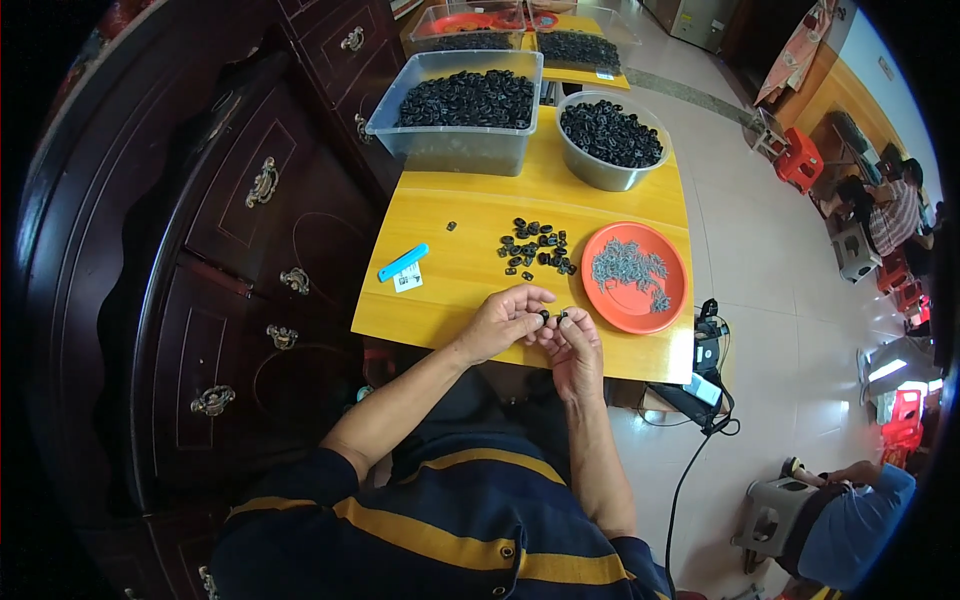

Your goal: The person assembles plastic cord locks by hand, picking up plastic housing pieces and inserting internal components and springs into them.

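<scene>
Near the front edge of the yellow table (450,300), my two hands meet fingertip to fingertip. Pinched in my left hand (500,322) is a small black oval piece (544,315). My right hand (577,362) is closed at thumb and forefinger on something tiny, too small to make out, right beside that piece. Just beyond my hands lies a loose group of similar black pieces (545,258). To their right, an orange-red plate (612,308) bears a heap of small grey metal-looking parts (625,265).
At the table's far side stand a clear rectangular bin (465,158) and a round tub (610,178), both full of black pieces. A blue stick-shaped tool (403,262) lies by a white label (408,280). Dark drawers (230,210) flank the left; a cable (680,490) hangs right. People sit farther right.
</scene>
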Demonstrator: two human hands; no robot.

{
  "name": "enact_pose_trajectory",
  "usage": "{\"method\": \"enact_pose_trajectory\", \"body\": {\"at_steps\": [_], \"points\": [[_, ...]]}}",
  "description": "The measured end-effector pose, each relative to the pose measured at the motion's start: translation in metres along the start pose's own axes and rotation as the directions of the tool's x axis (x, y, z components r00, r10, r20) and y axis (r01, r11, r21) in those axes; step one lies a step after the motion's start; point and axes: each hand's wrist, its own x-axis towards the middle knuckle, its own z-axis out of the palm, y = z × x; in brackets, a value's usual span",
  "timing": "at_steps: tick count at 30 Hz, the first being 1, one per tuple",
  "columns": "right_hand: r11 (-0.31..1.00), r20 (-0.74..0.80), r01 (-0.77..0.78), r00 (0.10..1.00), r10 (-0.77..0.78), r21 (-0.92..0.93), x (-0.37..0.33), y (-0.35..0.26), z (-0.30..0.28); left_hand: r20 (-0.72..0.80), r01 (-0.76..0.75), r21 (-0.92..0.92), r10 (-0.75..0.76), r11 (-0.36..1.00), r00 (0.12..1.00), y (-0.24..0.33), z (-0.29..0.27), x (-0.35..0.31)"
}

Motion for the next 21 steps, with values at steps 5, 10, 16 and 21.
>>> {"method": "enact_pose_trajectory", "body": {"at_steps": [5,10,16,21], "points": [[0.958,-0.078,0.093,0.990,-0.118,-0.271,-0.002,0.000,0.000,-0.035,-0.060,0.030,0.061,0.998,0.998,-0.001,-0.011,0.003],[0.892,-0.048,0.124,0.986,-0.160,-0.436,-0.002,0.003,0.001,-0.026,-0.112,0.156,0.117,0.981,0.993,0.003,-0.011,0.002],[0.860,-0.021,0.153,0.982,-0.187,-0.487,-0.003,0.004,0.003,-0.041,-0.139,0.236,0.153,0.962,0.987,0.000,-0.010,0.000],[0.857,-0.026,0.156,0.981,-0.193,-0.491,-0.002,0.006,-0.001,-0.010,-0.148,0.324,0.160,0.934,0.987,0.000,-0.010,0.000]]}}
